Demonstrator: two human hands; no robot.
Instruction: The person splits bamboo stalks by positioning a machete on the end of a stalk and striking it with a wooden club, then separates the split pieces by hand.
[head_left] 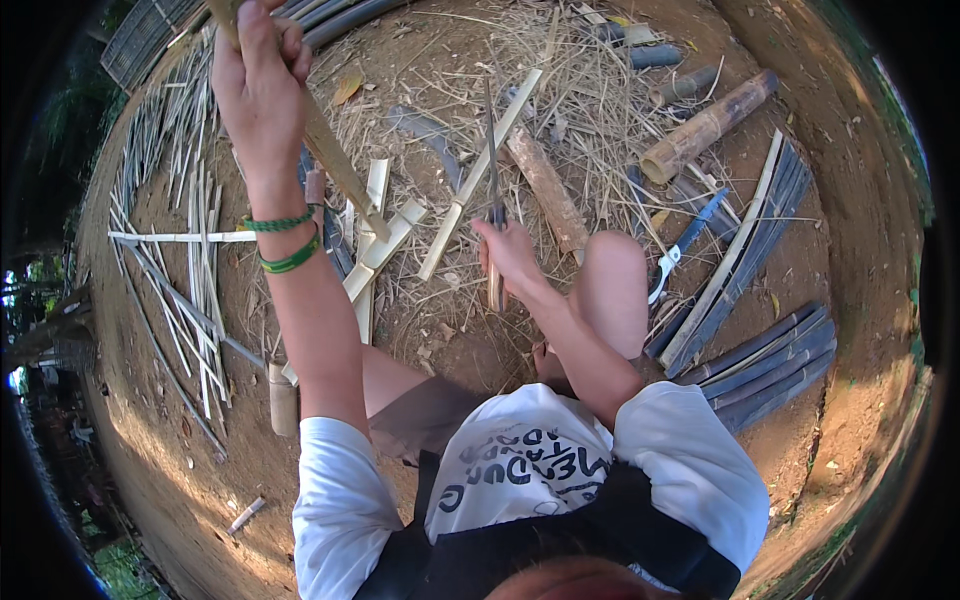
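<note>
My left hand (262, 90) is raised at the upper left, its fingers wrapped round a long tan bamboo strip (340, 160). The strip slants down to the right, and its lower end is over pale split bamboo pieces (385, 250) on the ground. Near the middle, my right hand (510, 255) is closed on the handle of a long knife (493, 160). The narrow dark blade points away from me, seen nearly edge-on, and the wooden handle's butt shows below the hand. Just beyond the blade lies a long split bamboo slat (480, 180).
A short log (548, 190) lies right of the knife. Farther right are a bamboo tube (708, 125), a blue-bladed saw (690, 240) with a white handle, and dark split bamboo (765, 365). Thin strips (205, 270) are heaped at left; dry shavings (590, 110) litter the ground.
</note>
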